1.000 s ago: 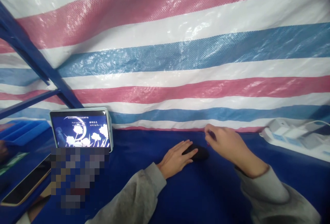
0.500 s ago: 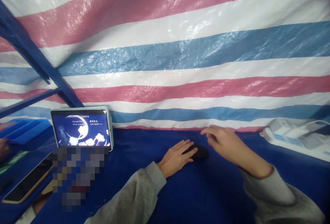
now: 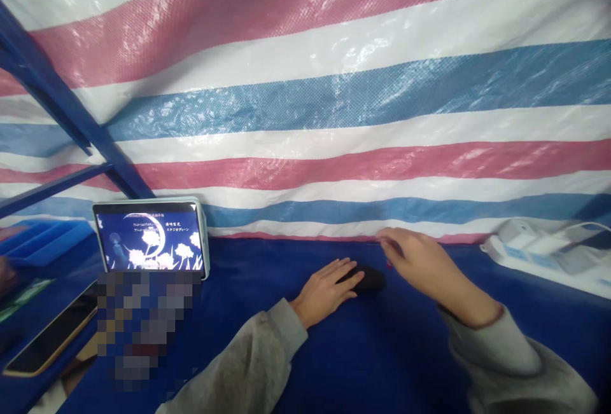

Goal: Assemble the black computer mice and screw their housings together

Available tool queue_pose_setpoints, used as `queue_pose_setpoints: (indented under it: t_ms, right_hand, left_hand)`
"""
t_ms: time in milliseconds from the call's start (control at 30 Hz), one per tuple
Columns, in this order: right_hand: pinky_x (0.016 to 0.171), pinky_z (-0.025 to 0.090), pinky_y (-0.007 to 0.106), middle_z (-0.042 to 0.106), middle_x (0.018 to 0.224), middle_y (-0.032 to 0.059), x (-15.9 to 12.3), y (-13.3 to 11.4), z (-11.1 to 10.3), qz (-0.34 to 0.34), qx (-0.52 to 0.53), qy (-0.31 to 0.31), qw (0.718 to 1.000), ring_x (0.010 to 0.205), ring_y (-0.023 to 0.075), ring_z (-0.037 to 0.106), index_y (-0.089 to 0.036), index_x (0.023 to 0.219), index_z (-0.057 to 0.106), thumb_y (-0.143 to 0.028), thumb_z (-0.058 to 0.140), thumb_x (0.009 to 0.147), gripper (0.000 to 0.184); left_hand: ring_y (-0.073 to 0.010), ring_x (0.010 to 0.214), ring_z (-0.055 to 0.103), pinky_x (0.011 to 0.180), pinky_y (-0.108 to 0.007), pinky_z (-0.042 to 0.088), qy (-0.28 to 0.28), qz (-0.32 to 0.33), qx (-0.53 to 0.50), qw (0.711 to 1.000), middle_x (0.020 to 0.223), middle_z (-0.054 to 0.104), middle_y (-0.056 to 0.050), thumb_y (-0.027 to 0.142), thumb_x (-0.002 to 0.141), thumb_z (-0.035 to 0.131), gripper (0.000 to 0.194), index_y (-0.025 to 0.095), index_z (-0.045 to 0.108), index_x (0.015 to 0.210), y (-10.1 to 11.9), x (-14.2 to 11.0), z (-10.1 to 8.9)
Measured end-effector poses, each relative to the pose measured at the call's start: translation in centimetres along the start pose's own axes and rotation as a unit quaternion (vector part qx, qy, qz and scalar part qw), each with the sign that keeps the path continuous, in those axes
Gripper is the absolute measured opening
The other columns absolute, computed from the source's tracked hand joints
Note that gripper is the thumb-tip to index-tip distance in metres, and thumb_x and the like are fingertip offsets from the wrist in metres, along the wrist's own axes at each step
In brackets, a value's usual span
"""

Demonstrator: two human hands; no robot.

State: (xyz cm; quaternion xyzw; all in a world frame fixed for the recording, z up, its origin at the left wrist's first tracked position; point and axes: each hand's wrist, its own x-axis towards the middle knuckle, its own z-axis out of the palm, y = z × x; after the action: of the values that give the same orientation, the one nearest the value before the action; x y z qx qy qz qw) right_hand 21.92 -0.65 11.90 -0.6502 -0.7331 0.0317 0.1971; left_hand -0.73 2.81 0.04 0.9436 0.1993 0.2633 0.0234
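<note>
My left hand (image 3: pixel 328 290) lies flat on the blue table cover (image 3: pixel 372 350), its fingers stretched out and their tips resting on the left end of a small black object (image 3: pixel 371 278). My right hand (image 3: pixel 420 262) hovers just right of and behind that object, fingers bent together in a pinch near its far end. A tiny reddish bit shows at the fingertips, but I cannot make out what it is. Both arms wear grey sleeves.
A tablet (image 3: pixel 150 240) stands at the left playing a video, with a phone (image 3: pixel 50 338) lying flat in front of it and a blue tray (image 3: pixel 41 241) behind. A white power strip (image 3: pixel 539 250) sits at the right. A striped tarp (image 3: pixel 334 115) hangs close behind; a blue metal frame (image 3: pixel 62 102) crosses the left.
My right hand's fingers shifted slightly left and back right above the black object's far end. The tablet picture changed. My left hand stayed put.
</note>
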Motion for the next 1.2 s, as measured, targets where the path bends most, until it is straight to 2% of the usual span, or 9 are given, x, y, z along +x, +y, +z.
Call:
queue_pose_setpoints:
  t_ms: [100, 233, 400, 567, 767, 933, 1067, 1200]
  right_hand:
    - [0.073, 0.047, 0.03, 0.073, 0.092, 0.0057, -0.06, -0.12, 0.06, -0.01, 0.007, 0.012, 1.0, 0.071, 0.0175, 0.067, -0.022, 0.108, 0.066, -0.019, 0.04, 0.091, 0.031]
    - [0.074, 0.047, 0.03, 0.072, 0.086, 0.0043, -0.05, -0.15, -0.02, -0.013, -0.015, 0.006, 1.0, 0.075, 0.0186, 0.067, -0.022, 0.108, 0.066, -0.011, 0.044, 0.083, 0.036]
    - [0.075, 0.047, 0.031, 0.073, 0.09, 0.0048, 0.07, -0.15, -0.11, -0.008, 0.007, -0.008, 1.0, 0.075, 0.0191, 0.068, -0.022, 0.107, 0.066, -0.021, 0.041, 0.091, 0.03]
    - [0.074, 0.047, 0.031, 0.074, 0.089, 0.0054, -0.06, -0.12, -0.06, -0.009, -0.009, 0.002, 1.0, 0.075, 0.0194, 0.068, -0.022, 0.111, 0.066, -0.013, 0.041, 0.086, 0.036]
    - [0.071, 0.046, 0.03, 0.074, 0.087, 0.0042, -0.05, -0.24, -0.18, -0.001, 0.003, -0.003, 1.0, 0.071, 0.0181, 0.068, -0.023, 0.109, 0.066, -0.018, 0.041, 0.089, 0.032]
    - [0.072, 0.045, 0.03, 0.073, 0.081, 0.003, -0.02, -0.44, -0.34, 0.0, -0.008, -0.009, 1.0, 0.073, 0.0188, 0.068, -0.022, 0.098, 0.066, -0.014, 0.046, 0.082, 0.028]
    - [0.072, 0.044, 0.03, 0.073, 0.08, 0.004, -0.03, -0.55, -0.27, 0.005, 0.002, -0.003, 1.0, 0.071, 0.0185, 0.067, -0.021, 0.101, 0.066, -0.017, 0.041, 0.088, 0.029]
    - [0.069, 0.042, 0.028, 0.073, 0.085, 0.0037, -0.12, -0.58, -0.22, -0.002, -0.026, 0.016, 1.0, 0.072, 0.0174, 0.065, -0.021, 0.099, 0.066, -0.012, 0.046, 0.08, 0.029]
  left_hand:
    - [-0.0208, 0.142, 0.045, 0.119, -0.04, 0.039, -0.003, -0.002, -0.004, 1.0, 0.148, 0.052, -0.009, 0.038, 0.103, 0.048, 0.043, 0.02, 0.05, 0.143, -0.03, -0.04, 0.05]
    - [-0.0216, 0.142, 0.044, 0.119, -0.041, 0.04, -0.003, 0.002, -0.013, 1.0, 0.148, 0.052, -0.009, 0.039, 0.104, 0.046, 0.043, 0.021, 0.048, 0.144, -0.04, -0.03, -0.05]
    - [-0.0216, 0.142, 0.044, 0.119, -0.04, 0.04, -0.012, 0.003, -0.001, 1.0, 0.149, 0.051, -0.009, 0.038, 0.104, 0.047, 0.043, 0.02, 0.049, 0.144, 0.01, 0.06, -0.19]
    - [-0.0202, 0.142, 0.044, 0.12, -0.038, 0.039, -0.014, 0.001, 0.012, 1.0, 0.149, 0.051, -0.008, 0.037, 0.103, 0.05, 0.044, 0.02, 0.049, 0.144, 0.07, 0.06, -0.16]
    - [-0.0203, 0.142, 0.043, 0.119, -0.039, 0.039, -0.011, 0.002, 0.006, 1.0, 0.149, 0.051, -0.008, 0.037, 0.104, 0.047, 0.043, 0.02, 0.049, 0.143, 0.05, 0.01, -0.07]
    - [-0.0204, 0.142, 0.044, 0.119, -0.04, 0.04, -0.015, 0.003, 0.01, 1.0, 0.149, 0.051, -0.008, 0.037, 0.104, 0.048, 0.044, 0.02, 0.049, 0.144, 0.0, 0.06, -0.06]
    - [-0.0211, 0.143, 0.042, 0.12, -0.039, 0.039, -0.024, 0.002, 0.006, 1.0, 0.151, 0.049, -0.008, 0.035, 0.105, 0.046, 0.043, 0.019, 0.048, 0.144, 0.05, 0.05, -0.21]
    - [-0.0222, 0.144, 0.04, 0.12, -0.04, 0.037, -0.033, 0.004, 0.0, 0.999, 0.152, 0.047, -0.009, 0.031, 0.105, 0.044, 0.043, 0.018, 0.047, 0.146, 0.2, 0.07, -0.48]
